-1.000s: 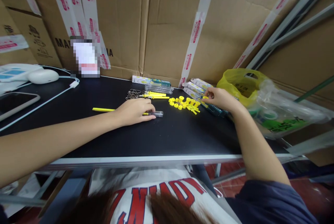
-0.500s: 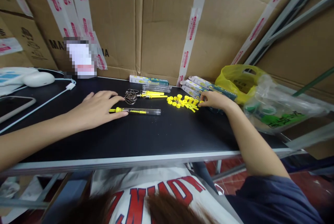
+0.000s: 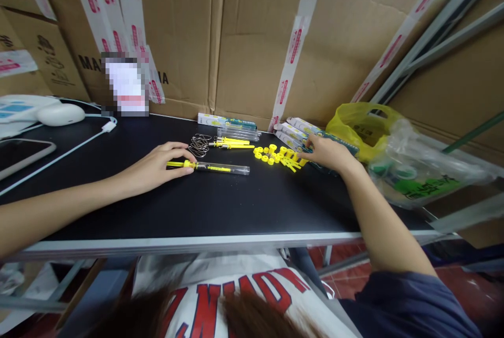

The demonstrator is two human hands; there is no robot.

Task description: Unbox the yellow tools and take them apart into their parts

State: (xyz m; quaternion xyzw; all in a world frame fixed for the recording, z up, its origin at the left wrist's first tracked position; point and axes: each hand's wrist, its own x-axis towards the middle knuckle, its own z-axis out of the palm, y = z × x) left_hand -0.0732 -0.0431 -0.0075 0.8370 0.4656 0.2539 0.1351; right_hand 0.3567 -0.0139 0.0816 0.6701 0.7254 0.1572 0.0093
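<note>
On the black tabletop, my left hand (image 3: 155, 167) closes its thumb and fingers around the yellow-collared end of a clear plastic tube (image 3: 240, 170), which lies flat and points right. A yellow rod shows inside the tube. My right hand (image 3: 326, 152) has its fingertips closed at the right end of a pile of small yellow plastic parts (image 3: 271, 154), on one of them; the fingers partly hide it. Behind the tube lie several yellow rods (image 3: 236, 144) with metal ends, beside a bunch of bent wire loops (image 3: 199, 145).
Empty clear tubes (image 3: 238, 134) and a slim printed box (image 3: 226, 120) lie at the back. More printed boxes (image 3: 293, 133) sit behind my right hand. A yellow bag (image 3: 342, 123) and a clear bag (image 3: 417, 178) are at right. A phone (image 3: 23, 157) and white cable (image 3: 66, 154) lie left.
My left hand has closed its fingers around the tube's yellow end, and the tube has shifted slightly right in the view. My right hand stays by the yellow parts.
</note>
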